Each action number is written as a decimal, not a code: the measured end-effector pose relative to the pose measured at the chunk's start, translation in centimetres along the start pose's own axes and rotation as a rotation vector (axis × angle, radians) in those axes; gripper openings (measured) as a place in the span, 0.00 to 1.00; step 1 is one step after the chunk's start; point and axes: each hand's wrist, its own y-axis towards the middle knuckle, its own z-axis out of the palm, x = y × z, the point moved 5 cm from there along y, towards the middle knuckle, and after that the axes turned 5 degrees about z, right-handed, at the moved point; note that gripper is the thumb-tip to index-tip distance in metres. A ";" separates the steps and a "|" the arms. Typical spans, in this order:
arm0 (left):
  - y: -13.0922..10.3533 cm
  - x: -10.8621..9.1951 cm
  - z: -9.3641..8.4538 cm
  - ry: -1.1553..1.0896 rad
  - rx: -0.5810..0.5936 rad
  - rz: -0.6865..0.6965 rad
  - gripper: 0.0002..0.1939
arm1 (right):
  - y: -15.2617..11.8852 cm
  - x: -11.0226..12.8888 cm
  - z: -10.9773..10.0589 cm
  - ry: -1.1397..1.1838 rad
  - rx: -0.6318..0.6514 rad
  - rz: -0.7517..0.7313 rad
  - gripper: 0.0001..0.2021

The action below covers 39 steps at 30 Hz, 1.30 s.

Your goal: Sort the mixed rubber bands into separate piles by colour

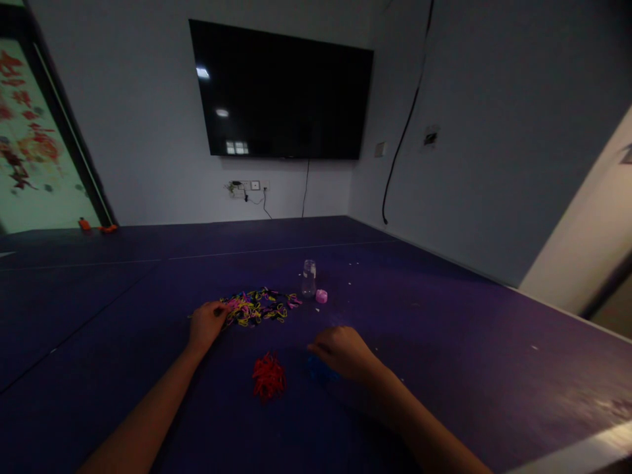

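Observation:
My left hand [206, 324] reaches the left edge of a mixed pile of rubber bands [254, 308], pink, yellow and dark. Its fingers are curled together at the bands; whatever they pinch is too small to make out. Over a small heap of blue rubber bands [320, 370], partly covered by the hand, is my right hand [342, 349] with thumb and fingers pressed together. I cannot see what is in that pinch. Between my forearms lies a heap of red rubber bands [268, 376]. A clear bottle [309, 280] stands uncapped beyond the piles, beside a pink cap [321, 296].
Purple mats [444, 342] with visible seams cover the surface, with small white scraps scattered on them. A large black television [286, 92] hangs on the far wall above sockets [249, 186]. One dark cable [407, 122] dangles down the right wall. Orange objects [107, 228] lie far left.

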 end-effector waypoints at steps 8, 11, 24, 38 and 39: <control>-1.0 -3.3 -1.1 0.113 -0.188 0.412 0.11 | 0.0 0.0 -0.2 0.054 -0.022 -0.002 0.15; -2.6 -6.4 -1.5 0.151 -0.315 0.761 0.12 | -0.1 0.1 -0.5 0.153 -0.089 -0.007 0.13; -9.4 -14.7 -2.4 0.116 -0.441 1.368 0.07 | 0.3 3.7 0.4 0.304 -0.299 -0.172 0.21; -10.6 -16.2 -1.9 0.050 -0.376 1.435 0.09 | 0.1 3.3 1.1 0.220 -0.372 -0.306 0.14; -10.6 -16.2 -1.9 0.051 -0.390 1.438 0.09 | 0.0 3.4 1.0 0.211 -0.365 -0.306 0.14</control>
